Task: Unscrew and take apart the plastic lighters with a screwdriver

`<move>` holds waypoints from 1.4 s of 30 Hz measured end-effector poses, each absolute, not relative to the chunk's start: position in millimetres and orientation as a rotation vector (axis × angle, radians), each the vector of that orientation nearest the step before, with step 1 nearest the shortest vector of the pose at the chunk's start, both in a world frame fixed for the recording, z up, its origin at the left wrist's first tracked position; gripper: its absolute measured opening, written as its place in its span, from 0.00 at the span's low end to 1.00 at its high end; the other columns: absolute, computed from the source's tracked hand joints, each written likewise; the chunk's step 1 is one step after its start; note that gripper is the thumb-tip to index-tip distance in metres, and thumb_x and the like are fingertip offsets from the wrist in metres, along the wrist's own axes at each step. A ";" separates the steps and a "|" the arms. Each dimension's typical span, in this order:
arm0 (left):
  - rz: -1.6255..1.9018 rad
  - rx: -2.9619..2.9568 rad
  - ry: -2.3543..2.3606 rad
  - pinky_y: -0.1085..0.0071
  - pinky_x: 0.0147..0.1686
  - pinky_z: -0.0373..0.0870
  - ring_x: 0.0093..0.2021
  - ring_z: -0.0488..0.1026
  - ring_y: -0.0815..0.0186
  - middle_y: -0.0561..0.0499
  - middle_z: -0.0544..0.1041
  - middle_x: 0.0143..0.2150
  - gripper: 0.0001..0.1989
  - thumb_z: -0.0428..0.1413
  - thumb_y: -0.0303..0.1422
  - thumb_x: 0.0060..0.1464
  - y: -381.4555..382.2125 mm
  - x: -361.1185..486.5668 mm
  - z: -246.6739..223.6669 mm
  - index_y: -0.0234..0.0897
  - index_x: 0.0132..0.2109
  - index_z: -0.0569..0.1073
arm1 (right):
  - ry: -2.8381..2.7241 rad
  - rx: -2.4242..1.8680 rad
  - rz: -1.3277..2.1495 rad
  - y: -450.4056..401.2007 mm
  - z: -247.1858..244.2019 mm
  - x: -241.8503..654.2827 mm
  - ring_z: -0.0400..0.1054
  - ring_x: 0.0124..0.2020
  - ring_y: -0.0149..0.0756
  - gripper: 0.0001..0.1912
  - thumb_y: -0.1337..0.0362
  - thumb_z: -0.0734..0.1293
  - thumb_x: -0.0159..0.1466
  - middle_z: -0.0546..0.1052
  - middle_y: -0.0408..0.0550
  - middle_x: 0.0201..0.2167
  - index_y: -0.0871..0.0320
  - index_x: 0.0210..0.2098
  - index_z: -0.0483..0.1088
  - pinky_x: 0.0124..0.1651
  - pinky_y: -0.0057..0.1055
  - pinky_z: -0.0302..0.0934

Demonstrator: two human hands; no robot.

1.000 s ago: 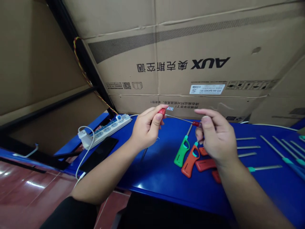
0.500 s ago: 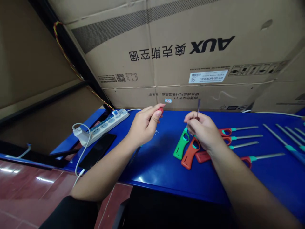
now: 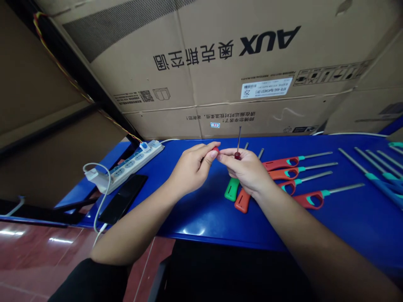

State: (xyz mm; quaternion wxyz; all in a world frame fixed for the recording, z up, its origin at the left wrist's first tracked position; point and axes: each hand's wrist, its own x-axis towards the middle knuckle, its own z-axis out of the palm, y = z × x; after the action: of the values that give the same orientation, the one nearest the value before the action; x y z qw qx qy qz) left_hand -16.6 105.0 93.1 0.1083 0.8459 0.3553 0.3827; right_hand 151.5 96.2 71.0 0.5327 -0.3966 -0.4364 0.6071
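Lying at a slant on the left of the blue table (image 3: 195, 220), a white power strip (image 3: 130, 165) carried two plugs, and a white cable (image 3: 110, 184) looped down from it, its lower end lost behind the left forearm. Next came a black phone (image 3: 124, 199), its near edge close to that forearm. Over the middle of the table, the left hand (image 3: 192, 172) pinched a small red piece (image 3: 215, 149) between thumb and forefinger; the fingers covered most of it, so its full shape could not be made out. Just beside it, the right hand (image 3: 244, 170) was closed round a screwdriver (image 3: 239, 140), shaft pointing up, the dark red handle mostly buried; whether its fingertips also touched the red piece was hard to tell. Beneath that hand, a green lighter (image 3: 231, 189) and an orange lighter (image 3: 242, 201) showed mainly their butts and metal tips. Further right, four red and orange lighters (image 3: 283, 162) lay in a row, some handles partly hidden by the right forearm, and blue lighters (image 3: 382, 182) were cut off by the picture's edge.
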 end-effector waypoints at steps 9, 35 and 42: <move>1.104 2.548 1.056 0.66 0.40 0.74 0.37 0.77 0.63 0.45 0.80 0.36 0.20 0.47 0.39 0.70 104.5 -16.1 89.7 0.31 0.57 0.76 | -1.077 -0.969 1.425 94.9 73.6 155.2 0.44 0.18 0.22 0.21 0.53 0.80 0.45 0.55 0.30 0.14 0.59 0.31 0.76 0.23 0.29 0.37; 0.873 2.031 1.048 0.73 0.32 0.71 0.28 0.73 0.68 0.50 0.77 0.30 0.25 0.46 0.48 0.68 100.5 -17.6 96.4 0.31 0.49 0.78 | -1.560 -1.061 0.592 93.4 62.3 149.5 0.56 0.20 0.27 0.02 0.64 0.68 0.57 0.65 0.36 0.17 0.56 0.29 0.70 0.28 0.29 0.51; 0.743 1.520 1.018 0.74 0.24 0.73 0.23 0.71 0.70 0.50 0.76 0.28 0.24 0.53 0.51 0.62 119.4 -17.5 84.1 0.32 0.35 0.76 | -2.171 -1.030 -0.273 105.4 53.3 165.0 0.67 0.29 0.36 0.08 0.71 0.62 0.61 0.78 0.46 0.26 0.57 0.31 0.72 0.35 0.33 0.54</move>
State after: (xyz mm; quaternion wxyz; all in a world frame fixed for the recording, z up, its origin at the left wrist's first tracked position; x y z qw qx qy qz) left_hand -17.5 119.4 84.1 0.5508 0.6425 0.4303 0.3141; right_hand 165.0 105.4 53.3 0.3536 -0.3983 -0.8397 -0.1055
